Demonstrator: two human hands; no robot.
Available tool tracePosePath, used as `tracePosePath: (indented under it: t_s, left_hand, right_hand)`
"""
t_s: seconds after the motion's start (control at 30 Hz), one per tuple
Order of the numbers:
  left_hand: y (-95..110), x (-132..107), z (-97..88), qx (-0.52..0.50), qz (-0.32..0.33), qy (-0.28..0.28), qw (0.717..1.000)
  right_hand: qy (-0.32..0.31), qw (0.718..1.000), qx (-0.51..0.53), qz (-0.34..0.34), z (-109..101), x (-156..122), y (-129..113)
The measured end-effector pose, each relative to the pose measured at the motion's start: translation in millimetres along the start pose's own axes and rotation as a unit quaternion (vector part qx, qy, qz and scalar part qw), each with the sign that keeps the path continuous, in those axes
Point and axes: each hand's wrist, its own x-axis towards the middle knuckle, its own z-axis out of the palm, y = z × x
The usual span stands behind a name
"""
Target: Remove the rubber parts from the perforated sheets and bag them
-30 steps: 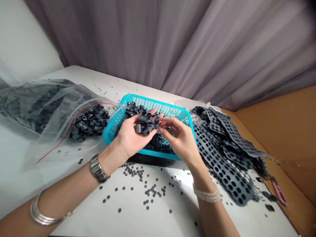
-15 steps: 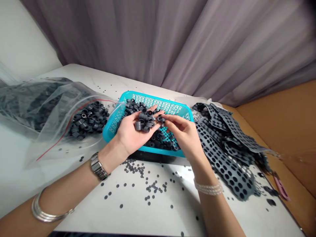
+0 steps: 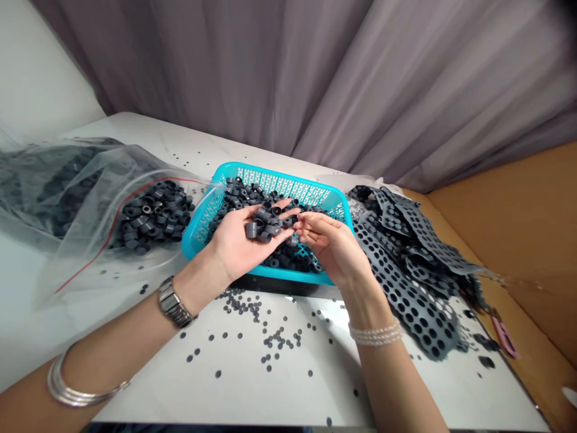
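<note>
Now, line by line, what we see:
Left hand (image 3: 241, 243): palm up and cupped over the basket (image 3: 202, 225), fingers spread loosely, cradling a heap of rings (image 3: 265, 221) rather than clamping them.
Right hand (image 3: 336, 246): fingertips (image 3: 301, 224) drawn together right at the edge of the heap; we cannot tell whether they pinch 1 ring.
Rings: short dark grey cylinders with a hollow bore, matte and rubbery; they lie on the left palm and fingers, just left of the right fingertips.
Basket: turquoise plastic, perforated walls, more rings inside, directly under both hands.
Bag (image 3: 90, 198): clear crinkled film with a red seal line, rings inside, left of the basket.
Sheets (image 3: 406, 270): dark grey, floppy, punched with round holes, piled right of the basket.
Table (image 3: 225, 397): white, smooth, dotted with small dark discs (image 3: 270, 343).
</note>
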Motion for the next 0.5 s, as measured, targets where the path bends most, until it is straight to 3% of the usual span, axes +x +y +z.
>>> tracePosePath:
  t_s: [0.17, 0.33, 0.5]
  left_hand:
    - [0.8, 0.5, 0.4, -0.016, 0.021, 0.004, 1.000]
    - [1.0, -0.5, 3.2, -0.024, 0.024, 0.006, 0.999]
    - [0.6, -1.4, 4.3, -0.022, 0.033, 0.013, 0.999]
  right_hand:
    - [0.023, 0.999, -0.023, -0.034, 4.0, -1.6, 1.9]
    - [0.038, 0.980, -0.157, -0.120, 9.1, -2.8, 5.2]
    - [0.046, 0.965, -0.212, -0.146, 8.3, -1.3, 7.7]
